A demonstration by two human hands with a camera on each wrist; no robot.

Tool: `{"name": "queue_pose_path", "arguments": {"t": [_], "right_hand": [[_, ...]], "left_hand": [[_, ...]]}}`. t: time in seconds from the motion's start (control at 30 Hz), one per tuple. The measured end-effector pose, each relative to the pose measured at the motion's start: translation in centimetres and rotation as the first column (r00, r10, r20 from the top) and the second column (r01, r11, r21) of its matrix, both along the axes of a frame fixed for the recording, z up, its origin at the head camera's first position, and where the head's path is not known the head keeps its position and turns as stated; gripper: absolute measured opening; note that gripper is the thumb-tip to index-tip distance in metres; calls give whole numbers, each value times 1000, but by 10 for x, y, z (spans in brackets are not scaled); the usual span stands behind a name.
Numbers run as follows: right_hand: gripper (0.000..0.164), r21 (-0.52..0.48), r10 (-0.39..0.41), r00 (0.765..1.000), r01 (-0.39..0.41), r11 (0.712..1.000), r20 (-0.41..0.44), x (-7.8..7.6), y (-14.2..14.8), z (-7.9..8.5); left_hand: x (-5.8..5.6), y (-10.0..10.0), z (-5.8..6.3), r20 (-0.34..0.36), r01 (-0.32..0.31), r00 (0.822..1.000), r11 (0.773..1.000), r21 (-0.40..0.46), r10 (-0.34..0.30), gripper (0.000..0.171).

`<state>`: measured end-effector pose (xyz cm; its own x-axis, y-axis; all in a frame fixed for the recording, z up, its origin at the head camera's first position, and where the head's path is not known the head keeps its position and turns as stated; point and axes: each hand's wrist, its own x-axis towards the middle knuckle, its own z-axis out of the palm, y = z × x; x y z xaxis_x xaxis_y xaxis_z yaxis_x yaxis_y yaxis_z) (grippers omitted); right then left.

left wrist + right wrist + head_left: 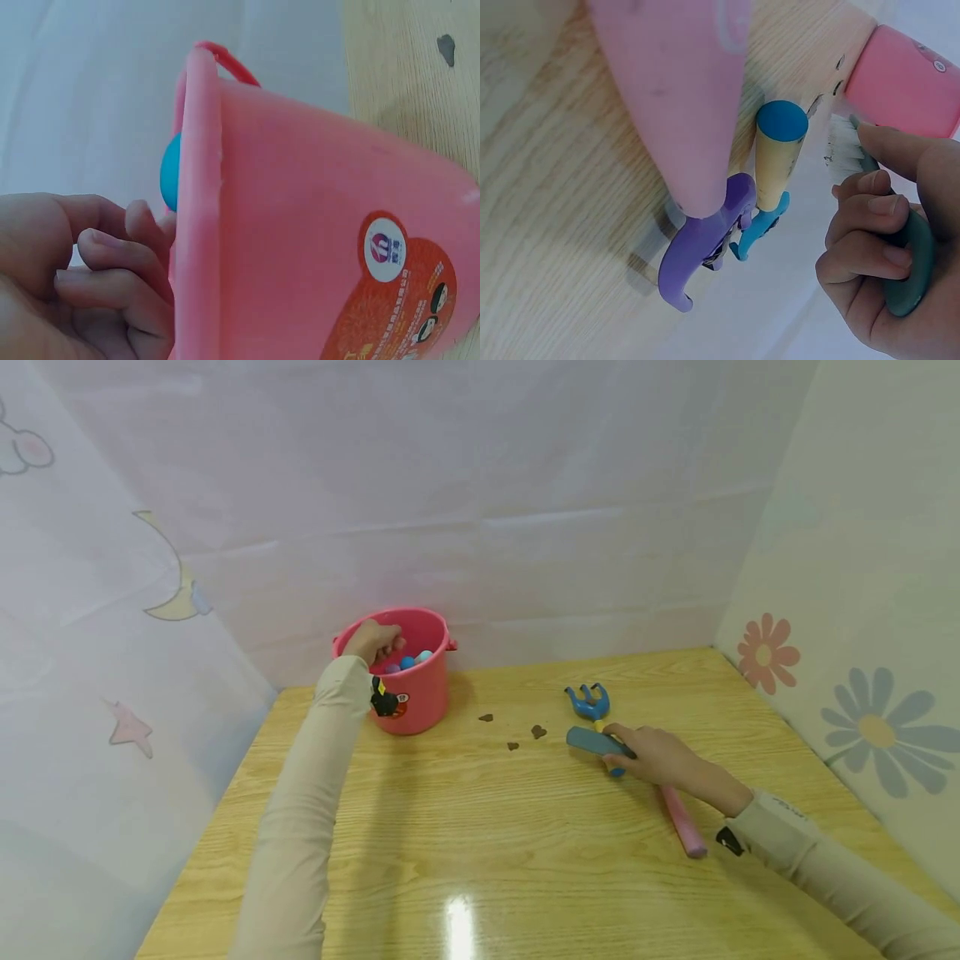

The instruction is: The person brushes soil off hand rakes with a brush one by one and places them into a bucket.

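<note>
At the far left, a pink bucket (427, 697) stands with several small balls (407, 662) inside, in blue, pale and purple tones. My left hand (372, 642) hangs over its near rim, the fingers curled and nothing visible in them. A blue ball (171, 172) shows behind the rim in the left wrist view. On the right, my right hand (663, 757) grips a teal-handled brush (596, 741) with white bristles (844, 148). Below that hand lie a small blue hand rake (592, 703) with a yellowish handle and a pink-handled tool (682, 822) with a purple head (682, 262).
Several dark brown flakes (538, 732) are scattered on the wooden table (465, 827) between the bucket and the brush. A pale fabric backdrop (570, 568) rises behind the table, with printed side panels to the left and right.
</note>
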<state>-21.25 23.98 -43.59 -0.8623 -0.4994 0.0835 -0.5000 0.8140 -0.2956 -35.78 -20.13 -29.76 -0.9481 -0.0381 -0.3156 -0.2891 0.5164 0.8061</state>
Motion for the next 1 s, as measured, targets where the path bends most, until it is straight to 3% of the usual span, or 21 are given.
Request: {"name": "queue_pose_path", "arguments": {"t": [0.23, 0.47, 0.67, 1.0], "right_hand": [[46, -2, -10, 1000, 10, 1000, 17, 0, 4, 0], [45, -9, 4, 1000, -4, 1000, -10, 0, 8, 1], [44, -13, 3, 1000, -3, 1000, -16, 0, 10, 1], [45, -18, 5, 1000, -5, 1000, -17, 1, 21, -2]], "left_hand": [[6, 11, 3, -79, 8, 997, 999, 45, -4, 30], [4, 24, -1, -131, -59, 989, 997, 51, 66, 30], [4, 28, -4, -187, -52, 981, 999, 12, 53, 29], [13, 33, -5, -289, 0, 957, 999, -37, -11, 30]]}}
